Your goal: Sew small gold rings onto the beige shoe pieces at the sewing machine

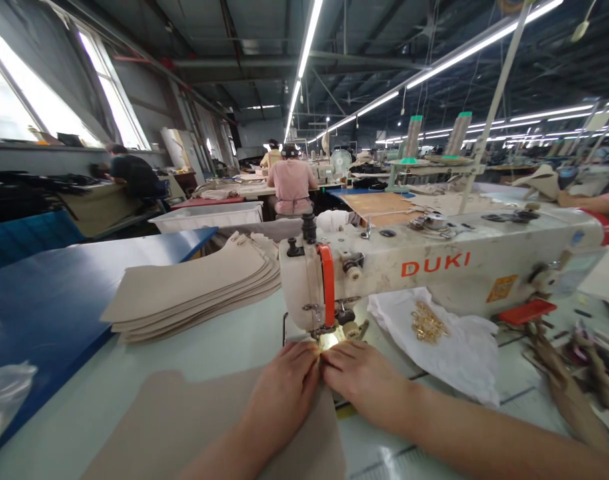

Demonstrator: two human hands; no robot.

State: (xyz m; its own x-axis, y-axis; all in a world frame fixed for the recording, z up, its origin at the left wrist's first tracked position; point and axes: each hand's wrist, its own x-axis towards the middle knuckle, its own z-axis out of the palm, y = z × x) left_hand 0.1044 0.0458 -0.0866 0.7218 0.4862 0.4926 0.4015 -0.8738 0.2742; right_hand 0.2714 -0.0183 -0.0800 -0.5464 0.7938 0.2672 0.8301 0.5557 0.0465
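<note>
A beige fabric panel (184, 413) lies flat on the sewing machine table, its upper right edge under the needle area of a white sewing machine (374, 267). On top of this panel rests my left hand (289, 377), fingers closed together and tips pressing on the material just before the presser foot. My right hand (359, 377) meets it from the other side, fingers bent and together, gripping at the panel's edge. Both sets of fingertips nearly touch under the machine's lamp. What exactly lies between them is hidden.
A stack of beige panels (199, 287) sits behind left. Gold metal pieces (428, 323) lie on a white cloth (464, 360) under the machine arm. Brown straps (574, 380) are at right, a blue board (59, 300) at left. A person in pink (291, 183) sits ahead.
</note>
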